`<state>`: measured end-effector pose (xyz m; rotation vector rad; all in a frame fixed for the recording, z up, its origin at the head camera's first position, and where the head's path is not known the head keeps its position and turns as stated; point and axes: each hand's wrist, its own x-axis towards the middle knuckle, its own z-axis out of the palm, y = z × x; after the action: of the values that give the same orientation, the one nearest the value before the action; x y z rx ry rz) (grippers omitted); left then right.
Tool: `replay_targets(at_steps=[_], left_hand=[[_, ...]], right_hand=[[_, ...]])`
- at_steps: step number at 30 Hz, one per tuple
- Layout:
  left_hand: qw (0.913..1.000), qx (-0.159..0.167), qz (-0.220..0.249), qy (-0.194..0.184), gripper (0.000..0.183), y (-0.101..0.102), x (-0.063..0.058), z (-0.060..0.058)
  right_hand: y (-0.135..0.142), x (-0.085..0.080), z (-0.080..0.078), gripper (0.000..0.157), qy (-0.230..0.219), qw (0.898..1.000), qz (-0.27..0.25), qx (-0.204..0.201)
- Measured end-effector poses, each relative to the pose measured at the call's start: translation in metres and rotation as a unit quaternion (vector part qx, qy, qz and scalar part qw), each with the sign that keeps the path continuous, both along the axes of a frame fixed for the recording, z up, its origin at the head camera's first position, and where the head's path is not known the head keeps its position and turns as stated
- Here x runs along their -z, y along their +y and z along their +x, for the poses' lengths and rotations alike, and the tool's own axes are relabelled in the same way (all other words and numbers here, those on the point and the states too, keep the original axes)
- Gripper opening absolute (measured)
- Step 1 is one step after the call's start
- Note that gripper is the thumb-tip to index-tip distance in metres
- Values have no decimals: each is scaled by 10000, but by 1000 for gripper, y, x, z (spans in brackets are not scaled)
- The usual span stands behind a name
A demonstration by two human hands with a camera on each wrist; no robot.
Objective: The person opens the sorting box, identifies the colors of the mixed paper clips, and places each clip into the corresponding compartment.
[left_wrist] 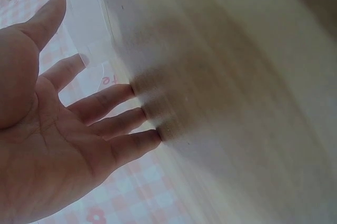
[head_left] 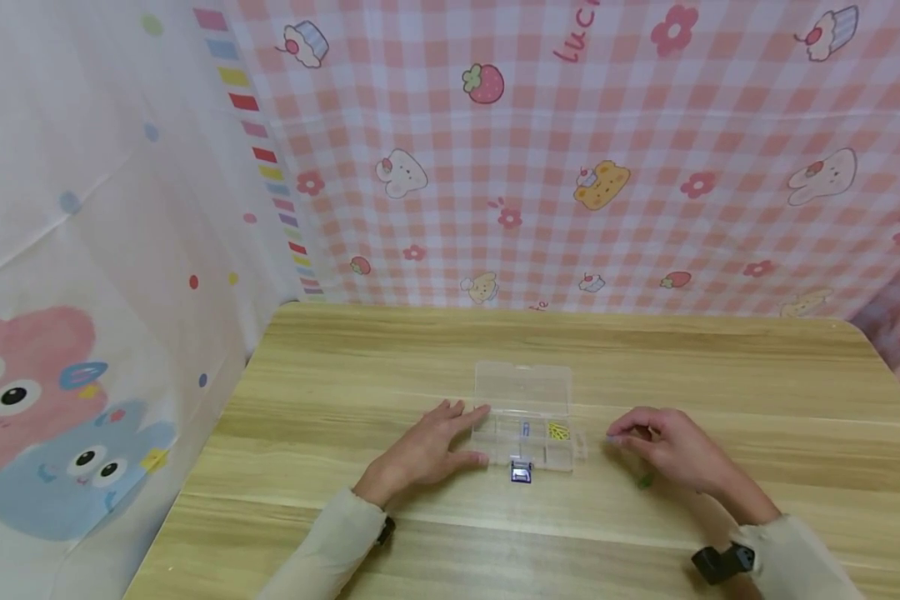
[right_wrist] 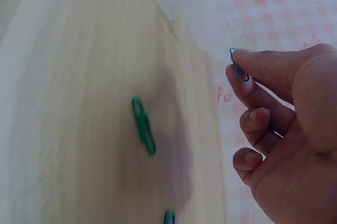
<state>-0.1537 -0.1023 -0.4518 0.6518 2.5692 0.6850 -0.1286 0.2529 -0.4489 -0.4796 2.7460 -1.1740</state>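
Observation:
A clear compartment box (head_left: 558, 457) lies on the table with its lid (head_left: 522, 387) swung back. Blue paper clips (head_left: 526, 429) are in one back compartment, yellow paper clips (head_left: 558, 431) in the corner one beside it. My left hand (head_left: 420, 450) rests at the box's left side, fingers spread, index finger and thumb at its edge. To the right of the box, my right hand (head_left: 675, 450) pinches a blue paper clip (right_wrist: 236, 66) between thumb and index finger. Below that hand, a green paper clip (right_wrist: 142, 124) lies on the table, with another green clip (right_wrist: 169, 217) partly in view.
A small dark-blue square piece (head_left: 521, 473) is at the box's front edge. The wooden table (head_left: 345, 358) ends at a pink checked cloth (head_left: 450, 233) behind and a white patterned cloth (head_left: 157, 250) on the left.

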Motion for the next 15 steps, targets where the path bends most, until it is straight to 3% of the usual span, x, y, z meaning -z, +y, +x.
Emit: replay_targets(at_steps=[15], left_hand=[[10000, -21, -13, 10, 69, 0, 2, -1]], right_hand=[[-32, -7, -15, 10, -97, 9997, -61, -220]])
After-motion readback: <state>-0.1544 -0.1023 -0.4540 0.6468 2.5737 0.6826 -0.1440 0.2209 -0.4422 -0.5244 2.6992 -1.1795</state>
